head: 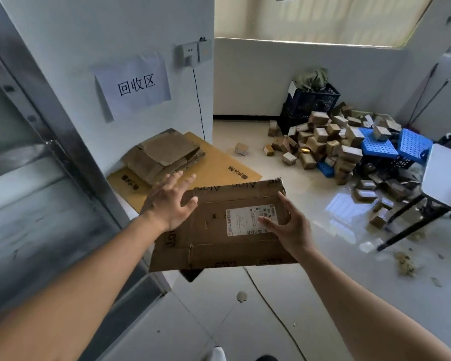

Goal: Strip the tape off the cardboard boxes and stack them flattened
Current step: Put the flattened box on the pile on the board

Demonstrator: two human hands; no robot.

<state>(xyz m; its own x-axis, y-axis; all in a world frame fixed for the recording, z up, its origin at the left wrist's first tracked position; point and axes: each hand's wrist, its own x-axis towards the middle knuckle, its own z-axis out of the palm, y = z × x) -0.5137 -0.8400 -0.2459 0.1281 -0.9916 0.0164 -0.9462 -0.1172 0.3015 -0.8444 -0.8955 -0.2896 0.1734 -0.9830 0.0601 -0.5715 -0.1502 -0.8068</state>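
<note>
White tiled floor [284, 162] and a pale wall with a paper sign [134, 83] frame the work. The right hand [288, 227] grips the right edge of a flattened cardboard box [219, 225], thumb lying across its shipping label [248, 221]. The left hand [171, 201] has its fingers spread nearly straight, its thumb lying on the box's upper left corner; it steadies rather than grips. The box hangs level in the air between the two hands.

Just beyond the left hand, a stack of flattened boxes [164, 155] lies on a large yellow cardboard sheet [219, 162] against the wall. Well apart, to the right, a heap of small boxes [328, 142] lies untouched among blue crates [391, 147].

The step in hand looks like stacking: this box seems flattened, though whether any tape remains cannot be told. The next move calls for carrying it forward and down, squaring it over the stack, then letting go.
</note>
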